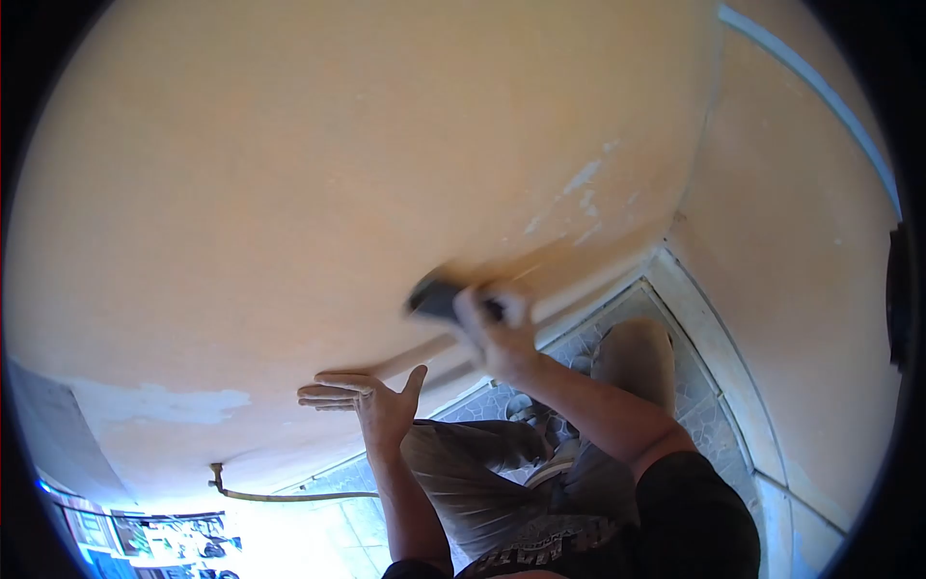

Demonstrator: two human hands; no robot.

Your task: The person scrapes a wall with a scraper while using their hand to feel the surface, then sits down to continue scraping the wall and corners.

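My right hand (pixel 497 333) grips a dark block-shaped tool (pixel 439 297), held against or close to the orange-tan wall (pixel 289 193). Motion smears both the hand and the tool, so I cannot tell the tool's exact kind. Lower and to the left, my left hand (pixel 371 396) is open, fingers stretched out and thumb apart, right at the wall's surface. Pale patches of lost paint (pixel 584 179) mark the wall above and right of the tool. Another bare whitish patch (pixel 159 402) shows left of my left hand.
A brass tap (pixel 216 475) with a yellowish hose (pixel 299 497) sticks out low on the wall. My bent legs (pixel 463 482) are over the patterned tile floor (pixel 694 386). A second wall (pixel 791 261) with a pale skirting (pixel 719 328) meets the first at right.
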